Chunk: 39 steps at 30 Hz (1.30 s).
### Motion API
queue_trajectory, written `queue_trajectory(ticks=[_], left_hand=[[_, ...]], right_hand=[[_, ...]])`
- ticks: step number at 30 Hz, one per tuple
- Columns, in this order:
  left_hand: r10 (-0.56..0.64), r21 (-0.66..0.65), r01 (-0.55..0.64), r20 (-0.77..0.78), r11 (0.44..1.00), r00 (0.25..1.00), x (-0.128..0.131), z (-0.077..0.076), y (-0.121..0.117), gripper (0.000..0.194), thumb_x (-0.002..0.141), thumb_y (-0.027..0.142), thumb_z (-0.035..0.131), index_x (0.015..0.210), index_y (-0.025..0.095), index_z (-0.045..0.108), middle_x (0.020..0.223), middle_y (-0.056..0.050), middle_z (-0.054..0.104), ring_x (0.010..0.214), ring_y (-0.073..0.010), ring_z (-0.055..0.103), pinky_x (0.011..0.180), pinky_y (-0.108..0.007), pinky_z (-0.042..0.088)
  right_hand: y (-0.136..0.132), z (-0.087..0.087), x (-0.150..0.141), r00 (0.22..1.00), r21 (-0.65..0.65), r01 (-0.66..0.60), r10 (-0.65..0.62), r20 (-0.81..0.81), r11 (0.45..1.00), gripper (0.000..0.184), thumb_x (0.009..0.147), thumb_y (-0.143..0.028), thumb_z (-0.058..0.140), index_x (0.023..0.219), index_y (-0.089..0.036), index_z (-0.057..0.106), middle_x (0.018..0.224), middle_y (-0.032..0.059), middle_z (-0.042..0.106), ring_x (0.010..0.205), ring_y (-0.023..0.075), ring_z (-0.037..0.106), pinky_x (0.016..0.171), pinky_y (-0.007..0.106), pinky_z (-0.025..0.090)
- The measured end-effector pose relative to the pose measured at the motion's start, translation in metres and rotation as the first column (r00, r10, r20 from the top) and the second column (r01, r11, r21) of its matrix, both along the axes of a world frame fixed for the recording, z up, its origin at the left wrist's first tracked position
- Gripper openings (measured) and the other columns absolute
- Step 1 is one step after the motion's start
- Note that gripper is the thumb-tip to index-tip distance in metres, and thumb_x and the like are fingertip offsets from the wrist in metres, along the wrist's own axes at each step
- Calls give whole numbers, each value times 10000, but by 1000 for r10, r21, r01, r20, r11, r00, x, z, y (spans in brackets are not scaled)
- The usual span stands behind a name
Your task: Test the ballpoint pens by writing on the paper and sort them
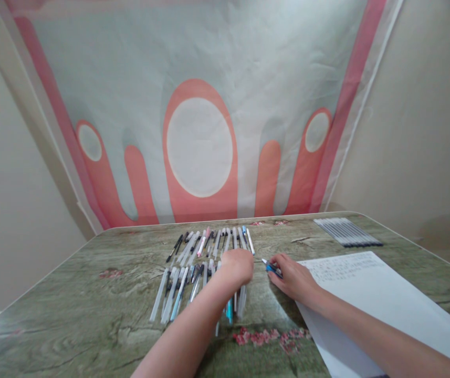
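My left hand (pixel 236 266) rests closed, knuckles up, on a spread of several pens (pixel 193 268) laid in two rows across the middle of the table; what its fingers hold is hidden. My right hand (pixel 293 278) lies just to the right of it, fingers wrapped round a blue pen (pixel 271 266) whose tip points left toward the pen rows. The heel of that hand sits at the corner of a white sheet of paper (pixel 378 304) with faint writing near its top.
A neat row of several grey pens (pixel 346 231) lies at the table's far right. The table (pixel 91 304) has a green wood-grain cover with small pink flowers. A pink and grey cloth (pixel 199 105) hangs behind it.
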<state>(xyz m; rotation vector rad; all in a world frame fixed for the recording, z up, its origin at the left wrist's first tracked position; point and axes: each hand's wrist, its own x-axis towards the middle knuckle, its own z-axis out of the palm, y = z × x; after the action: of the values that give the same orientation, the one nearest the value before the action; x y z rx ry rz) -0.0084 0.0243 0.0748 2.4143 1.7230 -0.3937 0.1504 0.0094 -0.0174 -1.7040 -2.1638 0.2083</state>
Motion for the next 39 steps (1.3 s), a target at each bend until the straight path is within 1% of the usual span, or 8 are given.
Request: queue_trajectory(ticks=[7,10,14,18,21,28,33,39], left_hand=[[4,13,-3,-13,1000,1000,-5,4,1,298,693,201,572,971,124,648,1029,-175,634,940,-281,602,760,-379,496],[15,22,-15,-3,1000,1000,-7,6,3,280,706,198,552,958,123,649,1013,-171,641,943,-283,601,758,-385,495],[41,46,-41,14,998,999,-15,11,6,252,738,196,498,926,132,653,1000,-164,646,947,-286,600,755,-393,492],[33,64,-36,45,997,998,-22,16,7,244,749,250,482,892,154,655,997,-134,652,939,-269,603,766,-361,487],[39,68,-43,68,997,997,-23,18,6,254,732,296,502,876,154,656,977,-128,658,927,-271,606,764,-352,484],[51,55,-56,85,997,995,-23,18,7,260,720,308,512,873,152,653,967,-140,657,934,-269,603,769,-351,480],[57,60,-62,80,996,995,-23,16,7,251,723,292,511,874,148,649,979,-142,654,926,-278,606,762,-376,482],[44,67,-50,84,996,995,-21,15,6,246,713,328,530,813,141,655,911,-145,668,886,-267,616,742,-352,483]], right_hand=[[-2,5,-2,998,106,19,-24,54,994,232,787,-346,497,974,-210,517,935,37,537,782,166,560,610,253,364],[-9,11,-7,989,183,-135,122,80,974,173,831,-285,449,965,-212,530,931,37,538,807,154,548,643,245,377],[-15,13,-16,863,181,-494,453,224,851,185,873,-203,378,885,-217,562,859,23,556,766,128,530,626,226,371],[-8,9,-24,724,184,-677,599,342,713,211,844,-121,407,931,-230,565,864,12,573,762,123,515,575,217,349],[0,6,-27,687,205,-717,624,373,667,211,832,-113,426,937,-230,567,869,12,572,754,121,506,553,214,338],[2,8,-28,625,141,-750,621,473,647,172,854,-134,409,900,-202,560,870,19,572,715,117,489,553,232,321],[-5,24,-25,500,113,-833,647,576,542,118,822,-134,470,778,-175,572,781,34,579,679,138,486,529,260,302],[-18,35,-21,418,134,-892,677,605,432,194,830,-130,458,678,-167,573,680,36,567,647,142,479,557,291,301]])
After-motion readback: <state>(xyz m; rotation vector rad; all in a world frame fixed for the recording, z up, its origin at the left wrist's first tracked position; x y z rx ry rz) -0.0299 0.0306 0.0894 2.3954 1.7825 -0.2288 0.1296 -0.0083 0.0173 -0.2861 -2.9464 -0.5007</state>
